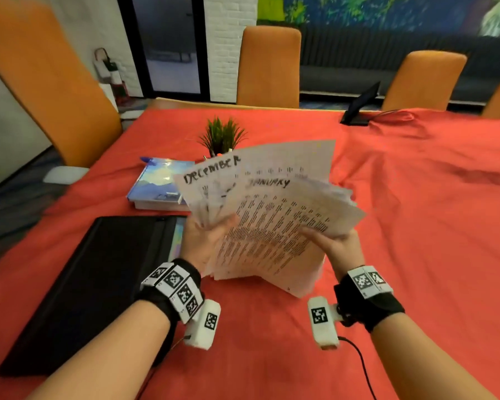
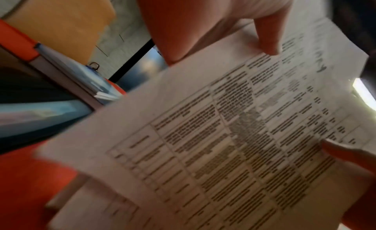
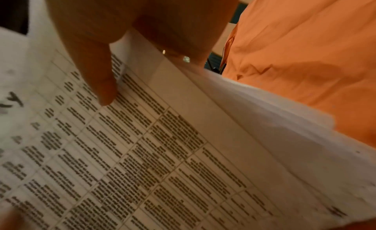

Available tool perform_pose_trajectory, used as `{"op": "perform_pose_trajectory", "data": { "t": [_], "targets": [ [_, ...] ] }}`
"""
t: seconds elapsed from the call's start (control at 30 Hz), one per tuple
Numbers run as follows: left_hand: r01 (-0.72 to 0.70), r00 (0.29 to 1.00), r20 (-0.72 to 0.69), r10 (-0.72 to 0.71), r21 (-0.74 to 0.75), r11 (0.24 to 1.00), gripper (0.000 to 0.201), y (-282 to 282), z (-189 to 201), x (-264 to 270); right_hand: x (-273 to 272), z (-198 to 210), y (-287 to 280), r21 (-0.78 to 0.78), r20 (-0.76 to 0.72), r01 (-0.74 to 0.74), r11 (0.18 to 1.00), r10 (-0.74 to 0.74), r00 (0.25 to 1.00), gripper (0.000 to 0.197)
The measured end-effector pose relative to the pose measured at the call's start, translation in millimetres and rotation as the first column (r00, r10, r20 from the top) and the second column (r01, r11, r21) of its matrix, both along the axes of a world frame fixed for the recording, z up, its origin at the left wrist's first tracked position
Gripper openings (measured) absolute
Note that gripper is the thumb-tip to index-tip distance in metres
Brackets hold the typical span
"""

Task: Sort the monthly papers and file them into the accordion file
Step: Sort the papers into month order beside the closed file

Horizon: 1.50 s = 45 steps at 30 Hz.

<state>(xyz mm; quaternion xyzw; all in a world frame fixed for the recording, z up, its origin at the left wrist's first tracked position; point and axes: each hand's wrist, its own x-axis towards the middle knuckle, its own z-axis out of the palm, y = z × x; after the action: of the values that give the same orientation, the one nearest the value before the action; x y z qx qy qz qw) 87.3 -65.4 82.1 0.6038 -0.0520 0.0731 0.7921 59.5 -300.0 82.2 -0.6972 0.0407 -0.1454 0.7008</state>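
A fanned stack of printed papers (image 1: 269, 215) stands on its lower edge above the red tablecloth, held between both hands. One sheet reads "December" (image 1: 211, 171), the front sheet reads "January" (image 1: 267, 183). My left hand (image 1: 205, 238) grips the left part of the stack, thumb on the front. My right hand (image 1: 334, 243) pinches the January sheet (image 3: 142, 153) at its right side, thumb (image 3: 101, 82) pressed on the print. The front sheet (image 2: 223, 137) fills the left wrist view. The black accordion file (image 1: 98, 278) lies flat and closed at the left, beside my left forearm.
A blue-covered book (image 1: 159, 183) with a pen lies behind the file, and a small green plant (image 1: 223, 137) stands behind the papers. A black tablet stand (image 1: 358, 108) sits at the far edge. Orange chairs (image 1: 269, 64) ring the table.
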Motion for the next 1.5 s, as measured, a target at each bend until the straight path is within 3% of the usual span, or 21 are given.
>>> {"op": "perform_pose_trajectory", "data": {
  "t": [0.07, 0.23, 0.33, 0.43, 0.47, 0.57, 0.63, 0.7, 0.77, 0.8, 0.83, 0.9, 0.97, 1.03, 1.1, 1.17, 1.23, 1.3, 1.4, 1.5],
  "targets": [
    [-0.012, 0.999, -0.033, 0.011, -0.028, 1.000, 0.053, -2.4, -8.3, -0.9, -0.7, -5.4, 1.3, -0.001, -0.026, -0.019, 1.000, 0.019, 0.999, 0.021],
    [-0.029, 1.000, 0.008, 0.029, 0.009, 1.000, 0.028, -13.4, -1.7, 3.3, 1.4, 9.7, 13.9, 0.045, 0.047, 0.029, 0.999, -0.032, 0.998, 0.018],
    [-0.017, 0.997, 0.071, 0.019, -0.030, 0.999, 0.032, -7.9, 0.9, 4.2, 1.4, 22.9, 15.3, 0.046, 0.143, 0.058, 0.997, -0.064, 0.988, 0.020],
    [0.007, 0.997, 0.077, -0.001, -0.075, 0.997, 0.074, 1.8, -4.9, 6.1, -2.2, 30.6, 9.9, -0.081, 0.266, 0.106, 0.991, -0.081, 0.961, 0.054],
    [0.012, 0.999, 0.053, -0.007, -0.090, 0.996, 0.080, 2.1, -7.0, 5.1, -2.4, 33.4, 7.8, -0.152, 0.325, 0.135, 0.979, -0.080, 0.942, 0.068],
    [0.063, 0.998, -0.011, -0.064, -0.095, 0.994, 0.050, -6.9, -16.5, 2.6, 0.7, 43.6, 3.0, -0.407, 0.517, 0.243, 0.881, 0.002, 0.856, 0.092],
    [0.107, 0.994, -0.031, -0.108, -0.038, 0.994, 0.046, -11.8, -24.5, 2.1, 4.8, 49.5, -1.8, -0.566, 0.562, 0.311, 0.764, 0.081, 0.823, 0.086],
    [0.113, 0.991, -0.063, -0.115, -0.040, 0.993, 0.054, -11.0, -28.9, 3.6, 6.5, 52.3, -7.1, -0.660, 0.543, 0.346, 0.667, 0.104, 0.833, 0.063],
    [0.125, 0.988, -0.079, -0.130, -0.061, 0.990, 0.030, -7.5, -30.8, 8.3, 5.7, 54.4, -14.2, -0.673, 0.538, 0.344, 0.655, 0.115, 0.835, 0.042],
    [0.135, 0.987, -0.079, -0.140, -0.061, 0.989, 0.024, -6.3, -30.1, 9.8, 5.0, 54.8, -19.2, -0.660, 0.532, 0.317, 0.681, 0.126, 0.838, 0.039],
    [0.136, 0.988, -0.069, -0.140, -0.053, 0.989, 0.032, -5.8, -29.1, 10.7, 3.4, 55.1, -23.9, -0.632, 0.503, 0.259, 0.731, 0.132, 0.854, 0.043],
    [0.099, 0.993, -0.056, -0.101, -0.043, 0.994, 0.061, -3.9, -30.9, 13.2, 0.2, 50.1, -31.4, -0.479, 0.351, 0.064, 0.875, 0.125, 0.928, 0.075],
    [0.077, 0.995, -0.060, -0.080, -0.043, 0.996, 0.075, -3.5, -33.2, 15.4, -1.3, 32.0, -33.7, -0.219, 0.153, -0.098, 0.971, 0.134, 0.979, 0.096],
    [0.060, 0.994, -0.091, -0.064, -0.039, 0.997, 0.070, -7.0, -36.9, 17.3, -0.7, 4.3, -28.6, -0.061, -0.003, -0.140, 0.988, 0.140, 0.990, 0.086],
    [0.014, 0.991, -0.130, -0.018, -0.036, 0.999, 0.051, -13.7, -39.6, 18.0, 4.1, -13.1, -15.9, -0.035, -0.119, -0.047, 0.998, 0.043, 0.992, 0.054],
    [-0.049, 0.983, -0.180, 0.042, -0.034, 0.998, 0.038, -22.7, -36.0, 16.9, 10.3, -16.0, -3.3, 0.004, -0.125, 0.094, 0.996, -0.093, 0.988, 0.025],
    [-0.093, 0.985, -0.150, 0.087, -0.036, 0.995, 0.046, -31.5, -30.3, 13.5, 14.3, -11.8, 8.1, 0.086, -0.069, 0.185, 0.979, -0.179, 0.981, 0.014],
    [-0.126, 0.989, -0.086, 0.121, -0.055, 0.991, 0.045, -37.7, -21.7, 5.8, 10.9, -7.4, 18.4, 0.123, -0.005, 0.222, 0.967, -0.223, 0.975, 0.015],
    [-0.186, 0.983, -0.011, 0.185, -0.044, 0.982, 0.055, -36.5, -11.4, -5.5, -4.6, -8.9, 25.8, 0.061, 0.089, 0.178, 0.982, -0.183, 0.979, 0.022],
    [-0.254, 0.966, 0.031, 0.255, -0.041, 0.966, 0.094, -24.9, -14.1, -0.4, -9.0, -12.8, 19.4, 0.042, 0.104, 0.187, 0.981, -0.190, 0.976, 0.026]
  ]
}}
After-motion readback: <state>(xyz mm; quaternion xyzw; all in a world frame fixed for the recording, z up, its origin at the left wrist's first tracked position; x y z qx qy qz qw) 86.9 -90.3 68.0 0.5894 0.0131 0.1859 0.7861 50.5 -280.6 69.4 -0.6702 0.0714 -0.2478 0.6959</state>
